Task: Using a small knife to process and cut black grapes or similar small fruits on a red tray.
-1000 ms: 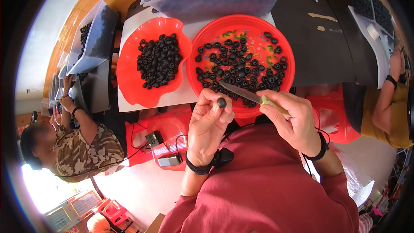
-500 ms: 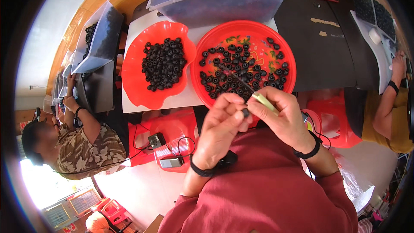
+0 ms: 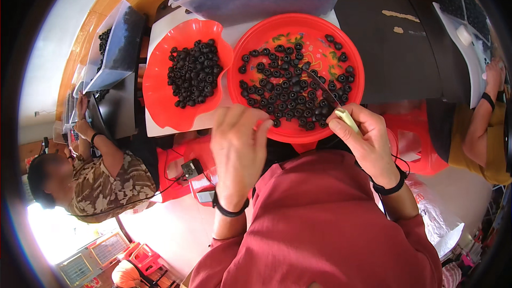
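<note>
Away swings the left hand toward the scalloped red dish, too blurred to tell its grip; the right hand pinches the green-handled knife above the round red tray; likely light, stiff, best held well behind the blade.

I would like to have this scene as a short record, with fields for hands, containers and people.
Left hand: blurred, beside the near edge of the round red tray; grip cannot be seen
Right hand: holds a knife by its pale green handle, blade over the tray
Tray contents: loose black pieces, spread out
Wavy red dish: heap of black pieces
Far side: translucent bin
Others: person in camouflage pattern, left; person in mustard, right
</note>
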The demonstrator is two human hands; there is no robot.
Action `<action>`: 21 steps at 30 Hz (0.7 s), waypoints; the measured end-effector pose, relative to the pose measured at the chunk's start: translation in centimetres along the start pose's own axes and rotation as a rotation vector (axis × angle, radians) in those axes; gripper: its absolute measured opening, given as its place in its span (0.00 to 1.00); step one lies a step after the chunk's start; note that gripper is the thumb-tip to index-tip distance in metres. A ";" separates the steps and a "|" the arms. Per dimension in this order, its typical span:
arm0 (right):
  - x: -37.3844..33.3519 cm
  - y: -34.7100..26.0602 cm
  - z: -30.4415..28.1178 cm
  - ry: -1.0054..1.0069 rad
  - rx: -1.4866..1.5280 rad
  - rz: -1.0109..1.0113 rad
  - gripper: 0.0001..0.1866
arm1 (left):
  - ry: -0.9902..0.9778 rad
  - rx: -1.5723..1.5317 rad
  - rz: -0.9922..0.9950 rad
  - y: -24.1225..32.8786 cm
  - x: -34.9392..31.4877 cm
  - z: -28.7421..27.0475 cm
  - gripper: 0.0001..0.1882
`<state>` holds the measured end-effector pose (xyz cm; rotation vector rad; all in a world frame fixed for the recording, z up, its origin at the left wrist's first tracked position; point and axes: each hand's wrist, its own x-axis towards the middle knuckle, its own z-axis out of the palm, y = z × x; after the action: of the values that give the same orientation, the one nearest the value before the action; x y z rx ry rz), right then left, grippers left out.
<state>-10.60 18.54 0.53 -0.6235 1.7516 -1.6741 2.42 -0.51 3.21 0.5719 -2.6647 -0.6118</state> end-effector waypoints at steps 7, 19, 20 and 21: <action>-0.2 0.2 -0.4 0.001 -0.007 -0.021 0.09 | -0.134 0.151 0.042 0.4 1.1 1.4 0.06; -0.5 -0.4 -0.9 0.016 -0.016 -0.018 0.10 | -0.269 -0.319 -0.110 0.1 1.6 0.8 0.07; -0.5 -0.7 -0.9 0.001 -0.041 -0.033 0.10 | -0.293 -0.560 -0.224 0.2 1.4 0.6 0.07; -0.6 -0.7 -0.8 0.000 -0.041 -0.034 0.10 | -0.292 -0.560 -0.224 0.2 1.2 0.6 0.07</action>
<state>-10.83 19.50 1.25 -0.6756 1.7891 -1.6646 1.14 -0.71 3.07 0.6506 -2.5129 -1.5427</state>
